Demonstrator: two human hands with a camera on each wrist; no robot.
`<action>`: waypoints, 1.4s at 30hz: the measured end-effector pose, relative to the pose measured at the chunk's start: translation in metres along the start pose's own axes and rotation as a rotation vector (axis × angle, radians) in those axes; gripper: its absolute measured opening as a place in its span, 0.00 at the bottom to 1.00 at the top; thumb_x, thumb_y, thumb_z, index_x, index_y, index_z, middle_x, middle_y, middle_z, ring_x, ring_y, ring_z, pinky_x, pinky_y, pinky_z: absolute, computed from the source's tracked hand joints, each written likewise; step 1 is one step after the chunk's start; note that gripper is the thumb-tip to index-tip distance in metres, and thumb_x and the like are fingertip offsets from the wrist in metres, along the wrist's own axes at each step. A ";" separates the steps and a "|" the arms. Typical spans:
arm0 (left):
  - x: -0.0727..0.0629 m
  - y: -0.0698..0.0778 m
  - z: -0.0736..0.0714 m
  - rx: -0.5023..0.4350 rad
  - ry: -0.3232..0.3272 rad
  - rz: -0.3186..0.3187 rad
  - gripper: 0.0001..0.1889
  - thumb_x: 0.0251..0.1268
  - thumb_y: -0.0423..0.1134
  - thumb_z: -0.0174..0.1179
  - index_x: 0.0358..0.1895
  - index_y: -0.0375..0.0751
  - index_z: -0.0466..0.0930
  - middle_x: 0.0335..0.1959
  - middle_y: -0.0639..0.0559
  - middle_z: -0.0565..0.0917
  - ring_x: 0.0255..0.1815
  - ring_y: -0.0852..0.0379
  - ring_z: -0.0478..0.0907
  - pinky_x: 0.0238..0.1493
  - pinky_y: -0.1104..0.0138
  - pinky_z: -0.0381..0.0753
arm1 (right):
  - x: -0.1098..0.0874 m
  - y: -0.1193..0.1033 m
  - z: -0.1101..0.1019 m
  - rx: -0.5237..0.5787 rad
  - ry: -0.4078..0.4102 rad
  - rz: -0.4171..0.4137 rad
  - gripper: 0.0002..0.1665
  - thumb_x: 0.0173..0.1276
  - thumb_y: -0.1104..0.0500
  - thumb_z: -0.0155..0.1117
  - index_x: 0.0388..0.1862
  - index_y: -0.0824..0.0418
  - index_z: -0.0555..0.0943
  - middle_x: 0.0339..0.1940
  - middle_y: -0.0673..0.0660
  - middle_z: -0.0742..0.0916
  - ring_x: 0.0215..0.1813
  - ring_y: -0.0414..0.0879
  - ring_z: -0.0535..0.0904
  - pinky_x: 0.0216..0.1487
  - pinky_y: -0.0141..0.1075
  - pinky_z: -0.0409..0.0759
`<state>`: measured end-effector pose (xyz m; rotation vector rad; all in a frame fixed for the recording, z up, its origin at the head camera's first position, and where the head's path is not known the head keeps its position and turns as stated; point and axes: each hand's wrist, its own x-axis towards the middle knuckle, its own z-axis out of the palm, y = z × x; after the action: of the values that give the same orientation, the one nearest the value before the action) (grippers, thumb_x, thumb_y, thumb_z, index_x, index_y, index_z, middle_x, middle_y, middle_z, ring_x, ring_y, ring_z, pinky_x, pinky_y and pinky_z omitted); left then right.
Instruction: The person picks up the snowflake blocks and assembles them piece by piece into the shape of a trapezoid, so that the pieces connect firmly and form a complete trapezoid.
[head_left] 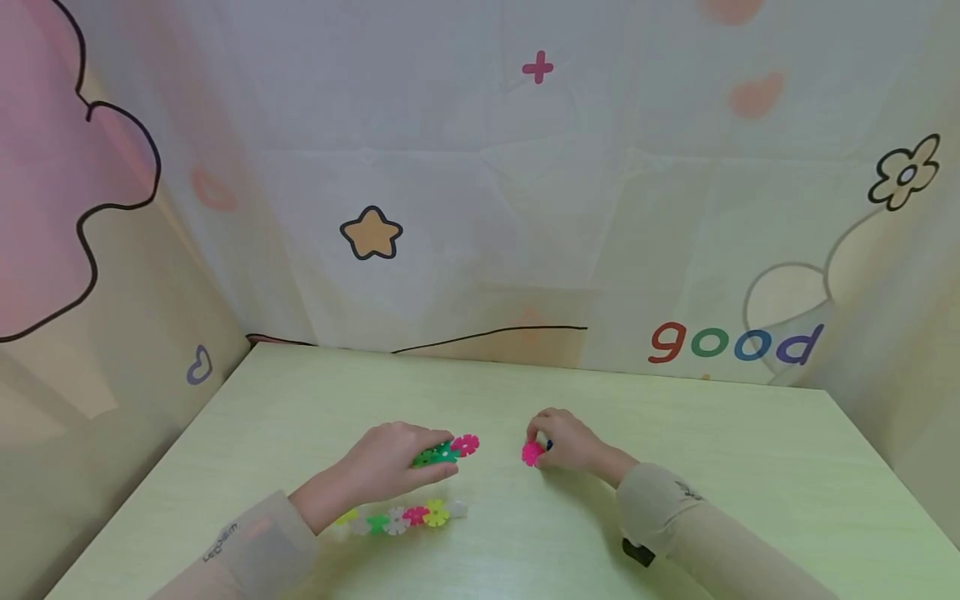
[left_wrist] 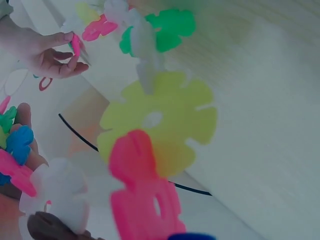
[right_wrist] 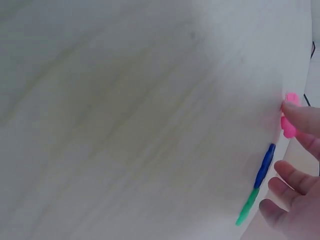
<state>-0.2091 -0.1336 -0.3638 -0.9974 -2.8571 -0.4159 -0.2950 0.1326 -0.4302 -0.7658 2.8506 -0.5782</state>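
My left hand point(head_left: 386, 458) grips a cluster of flower-shaped plastic pieces; green pieces point(head_left: 435, 455) and a pink one point(head_left: 467, 445) stick out past its fingers. In the left wrist view, blue point(left_wrist: 20, 143) and white point(left_wrist: 60, 195) pieces also show in its grasp. To the right, my right hand point(head_left: 568, 442) pinches a pink flower piece point(head_left: 532, 453) between thumb and finger, close to the tabletop. Beneath that hand, in the right wrist view, a dark blue piece point(right_wrist: 265, 166) and a green piece point(right_wrist: 247, 207) lie end to end, seen edge-on.
A chain of joined flower pieces, with a yellow one point(head_left: 437, 512) near its right end, lies on the pale table point(head_left: 712, 483) in front of the left hand and forearm. A printed cloth point(head_left: 480, 208) stands behind the table and along its sides.
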 end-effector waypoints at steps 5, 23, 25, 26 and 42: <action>0.001 0.001 0.000 -0.025 -0.004 -0.003 0.21 0.59 0.53 0.52 0.49 0.43 0.76 0.29 0.60 0.81 0.27 0.67 0.74 0.26 0.76 0.70 | -0.003 -0.003 0.000 0.005 0.015 -0.022 0.14 0.46 0.63 0.70 0.24 0.55 0.72 0.27 0.49 0.75 0.33 0.44 0.67 0.34 0.35 0.67; 0.014 0.013 -0.001 -0.220 -0.075 -0.117 0.29 0.62 0.59 0.44 0.57 0.40 0.67 0.18 0.61 0.74 0.27 0.63 0.77 0.41 0.65 0.77 | -0.019 -0.017 -0.016 0.311 0.068 -0.048 0.08 0.55 0.67 0.62 0.25 0.59 0.72 0.22 0.50 0.77 0.27 0.41 0.69 0.27 0.29 0.71; 0.016 0.013 0.001 -0.252 -0.072 -0.121 0.27 0.63 0.58 0.43 0.55 0.40 0.67 0.15 0.61 0.70 0.21 0.65 0.73 0.33 0.69 0.76 | -0.022 -0.020 -0.020 0.351 0.091 -0.069 0.07 0.55 0.67 0.62 0.26 0.60 0.72 0.23 0.51 0.78 0.26 0.41 0.70 0.27 0.29 0.73; 0.017 0.013 0.002 -0.273 -0.069 -0.125 0.27 0.63 0.58 0.44 0.53 0.40 0.67 0.13 0.60 0.68 0.18 0.65 0.70 0.29 0.71 0.74 | -0.023 -0.022 -0.021 0.376 0.099 -0.076 0.07 0.55 0.68 0.62 0.26 0.61 0.73 0.24 0.52 0.78 0.26 0.42 0.71 0.26 0.29 0.73; 0.023 0.017 0.019 -0.500 0.037 -0.186 0.22 0.64 0.55 0.44 0.50 0.41 0.65 0.19 0.58 0.73 0.18 0.63 0.68 0.22 0.72 0.69 | -0.041 -0.053 -0.035 0.552 0.248 -0.128 0.05 0.55 0.66 0.62 0.29 0.62 0.74 0.29 0.56 0.82 0.31 0.42 0.77 0.35 0.27 0.77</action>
<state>-0.2163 -0.1017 -0.3747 -0.7615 -2.8801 -1.1944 -0.2440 0.1227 -0.3760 -0.8141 2.6329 -1.4874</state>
